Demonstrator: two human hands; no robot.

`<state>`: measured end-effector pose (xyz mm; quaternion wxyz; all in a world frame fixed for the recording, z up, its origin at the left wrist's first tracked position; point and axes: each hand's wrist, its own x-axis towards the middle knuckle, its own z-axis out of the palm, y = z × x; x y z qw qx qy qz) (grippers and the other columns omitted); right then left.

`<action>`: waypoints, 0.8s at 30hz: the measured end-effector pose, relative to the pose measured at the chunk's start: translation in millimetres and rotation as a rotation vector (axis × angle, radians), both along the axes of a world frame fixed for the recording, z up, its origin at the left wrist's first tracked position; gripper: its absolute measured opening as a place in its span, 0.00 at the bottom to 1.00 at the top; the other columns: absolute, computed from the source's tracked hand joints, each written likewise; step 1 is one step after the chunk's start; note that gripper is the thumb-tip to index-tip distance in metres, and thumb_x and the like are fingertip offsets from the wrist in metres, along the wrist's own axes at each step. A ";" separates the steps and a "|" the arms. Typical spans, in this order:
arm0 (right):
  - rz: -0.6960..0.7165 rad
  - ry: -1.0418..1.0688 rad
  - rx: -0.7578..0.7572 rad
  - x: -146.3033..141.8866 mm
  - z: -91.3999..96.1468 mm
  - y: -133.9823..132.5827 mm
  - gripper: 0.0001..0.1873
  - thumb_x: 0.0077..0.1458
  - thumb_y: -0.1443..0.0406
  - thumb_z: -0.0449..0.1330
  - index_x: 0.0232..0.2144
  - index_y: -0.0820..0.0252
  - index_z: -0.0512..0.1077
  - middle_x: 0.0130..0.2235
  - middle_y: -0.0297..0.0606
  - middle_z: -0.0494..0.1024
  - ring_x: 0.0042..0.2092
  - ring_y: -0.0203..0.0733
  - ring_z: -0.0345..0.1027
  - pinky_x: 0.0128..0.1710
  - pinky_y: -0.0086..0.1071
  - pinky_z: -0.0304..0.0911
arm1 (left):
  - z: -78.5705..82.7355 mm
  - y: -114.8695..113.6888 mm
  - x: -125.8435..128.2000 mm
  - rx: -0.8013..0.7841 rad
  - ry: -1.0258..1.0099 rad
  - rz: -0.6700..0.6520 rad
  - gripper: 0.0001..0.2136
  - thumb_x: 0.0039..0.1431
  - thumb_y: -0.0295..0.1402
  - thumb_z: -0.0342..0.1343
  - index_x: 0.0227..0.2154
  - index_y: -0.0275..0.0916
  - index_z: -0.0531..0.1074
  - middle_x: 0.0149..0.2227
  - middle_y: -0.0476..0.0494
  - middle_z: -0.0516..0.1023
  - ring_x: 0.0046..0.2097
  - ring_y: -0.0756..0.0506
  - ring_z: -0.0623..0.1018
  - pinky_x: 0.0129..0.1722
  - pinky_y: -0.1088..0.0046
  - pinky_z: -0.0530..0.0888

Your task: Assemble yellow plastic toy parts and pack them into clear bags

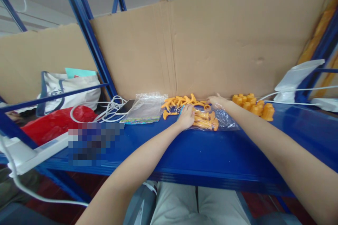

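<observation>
A clear plastic bag lies on the blue shelf, with several orange T-handled screw-shaped pieces inside. My left hand is closed on the bag's left edge. Just beyond the bag, my right hand reaches in from the right, its fingers stretched out and apart. Close to its fingertips is an orange ring-shaped piece; whether they touch it I cannot tell. Behind my left hand sits a pile of loose orange T-handled pieces. One more orange screw-shaped piece lies left of that hand.
Orange cup-like pieces stand in a group at right. Flat clear bags, a phone and coiled white cables lie left. Cardboard walls the back. A white power strip crosses the left end.
</observation>
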<state>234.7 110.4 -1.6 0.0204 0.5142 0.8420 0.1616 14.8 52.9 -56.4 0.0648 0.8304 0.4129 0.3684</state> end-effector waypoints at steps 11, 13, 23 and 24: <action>-0.210 0.009 -0.117 -2.0 5.3 -23.9 0.18 0.56 0.70 0.53 0.46 0.53 0.76 0.54 0.47 0.74 0.57 0.55 0.64 0.58 0.61 0.47 | 2.3 2.8 -1.0 0.016 0.020 0.034 0.18 0.60 0.26 0.43 0.52 0.32 0.65 0.56 0.32 0.69 0.61 0.40 0.66 0.64 0.59 0.60; -0.247 0.002 -0.109 2.6 4.8 -25.8 0.18 0.55 0.72 0.54 0.43 0.54 0.78 0.50 0.46 0.77 0.56 0.54 0.65 0.59 0.61 0.46 | 1.8 3.4 -1.1 0.018 0.017 0.035 0.18 0.60 0.26 0.43 0.52 0.32 0.65 0.56 0.32 0.68 0.61 0.40 0.66 0.64 0.58 0.60; -0.390 0.169 0.097 26.9 52.9 -63.8 0.22 0.53 0.73 0.51 0.47 0.57 0.75 0.47 0.47 0.78 0.53 0.55 0.68 0.60 0.63 0.42 | -0.2 7.4 -2.6 0.017 0.023 0.023 0.18 0.60 0.27 0.43 0.52 0.34 0.65 0.56 0.34 0.69 0.60 0.40 0.66 0.64 0.57 0.59; -0.423 0.158 0.087 28.3 60.5 -73.7 0.22 0.53 0.74 0.51 0.47 0.60 0.75 0.46 0.49 0.78 0.53 0.55 0.69 0.60 0.63 0.42 | -0.1 7.8 -2.9 0.013 0.019 0.021 0.18 0.60 0.27 0.44 0.52 0.34 0.65 0.56 0.35 0.69 0.60 0.40 0.66 0.64 0.56 0.59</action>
